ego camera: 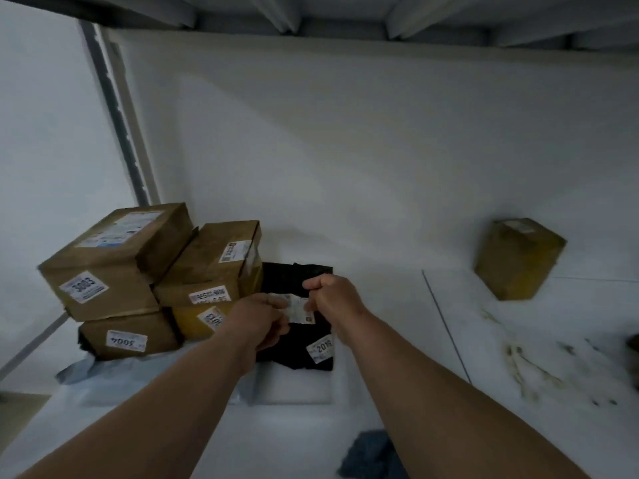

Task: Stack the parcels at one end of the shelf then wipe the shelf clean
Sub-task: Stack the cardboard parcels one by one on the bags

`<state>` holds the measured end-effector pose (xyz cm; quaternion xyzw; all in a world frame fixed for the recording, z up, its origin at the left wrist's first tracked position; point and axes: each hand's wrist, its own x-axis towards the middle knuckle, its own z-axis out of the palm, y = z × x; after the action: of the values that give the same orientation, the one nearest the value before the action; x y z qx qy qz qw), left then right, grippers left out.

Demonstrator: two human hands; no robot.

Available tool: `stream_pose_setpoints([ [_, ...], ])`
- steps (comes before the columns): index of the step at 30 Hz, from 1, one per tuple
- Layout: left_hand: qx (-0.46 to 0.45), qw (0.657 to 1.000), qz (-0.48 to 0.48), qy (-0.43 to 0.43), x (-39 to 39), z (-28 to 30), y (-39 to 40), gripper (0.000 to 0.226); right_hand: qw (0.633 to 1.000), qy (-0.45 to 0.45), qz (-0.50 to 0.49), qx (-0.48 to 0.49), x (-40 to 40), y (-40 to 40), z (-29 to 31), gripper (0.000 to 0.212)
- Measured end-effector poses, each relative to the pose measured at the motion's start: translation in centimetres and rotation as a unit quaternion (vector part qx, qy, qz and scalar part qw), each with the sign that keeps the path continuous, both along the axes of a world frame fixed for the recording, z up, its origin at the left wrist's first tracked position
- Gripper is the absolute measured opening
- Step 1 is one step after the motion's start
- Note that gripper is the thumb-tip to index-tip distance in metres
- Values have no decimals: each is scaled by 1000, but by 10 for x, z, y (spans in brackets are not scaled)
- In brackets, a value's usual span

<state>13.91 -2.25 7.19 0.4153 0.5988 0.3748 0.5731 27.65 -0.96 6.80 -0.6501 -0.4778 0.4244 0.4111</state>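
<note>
Gripping black bag (297, 354) at centre frame, left hand (257, 318) and right hand (333, 299) both clenched on it | we judged it soft, light, floppy | better held by its edges, beside boxes (145, 278).

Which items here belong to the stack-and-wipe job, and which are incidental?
Job:
black parcel, gripped by left hand and right hand
stacked boxes
lone box, still apart at right
blue cloth
stained shelf

Incidental:
upright post
back wall
</note>
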Motion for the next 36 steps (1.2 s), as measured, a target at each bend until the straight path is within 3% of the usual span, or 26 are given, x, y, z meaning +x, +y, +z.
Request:
stream_pose_setpoints([
  [3,17,998,-44,40,38,-6,2,34,1000,-28,-6,-11,40,-14,-3,32],
  [7,7,998,-70,1,99,-10,0,22,997,20,-71,-29,112,-41,-3,6],
  [9,8,996,-89,-13,134,-10,-3,23,993,34,-107,-34,151,-52,-4,13],
  [11,11,995,-97,-14,165,-13,-5,20,989,33,-139,-37,184,-60,-6,9],
  [13,8,993,-117,-8,197,-18,-7,11,987,25,-156,-45,218,-68,-8,23],
  [15,-1,990,-143,-6,227,-21,-10,23,984,20,-168,-53,251,-74,-9,38],
  [17,-22,988,-152,-18,255,-25,-12,24,981,6,-186,-57,284,-76,-12,39],
  [20,-47,990,-129,-31,291,-27,-13,7,978,-35,-191,-70,327,-70,-11,30],
  [22,-40,992,-122,-14,312,-29,-10,18,977,-73,-183,-80,349,-63,-6,16],
  [24,-28,993,-112,1,330,-24,-6,21,974,-100,-191,-70,367,-54,-1,19],
  [26,-11,995,-100,27,342,-19,2,6,967,-156,-196,-52,384,-42,6,22],
  [27,1,994,-103,38,347,-15,5,10,963,-172,-204,-38,391,-34,10,21],
  [29,14,992,-123,36,355,-8,13,41,954,-205,-220,-20,403,-21,17,18],
  [31,25,992,-121,29,361,3,17,51,944,-247,-216,-21,415,-8,24,33],
  [36,73,989,-117,56,373,26,28,53,927,-337,-156,-47,437,22,29,59],
])
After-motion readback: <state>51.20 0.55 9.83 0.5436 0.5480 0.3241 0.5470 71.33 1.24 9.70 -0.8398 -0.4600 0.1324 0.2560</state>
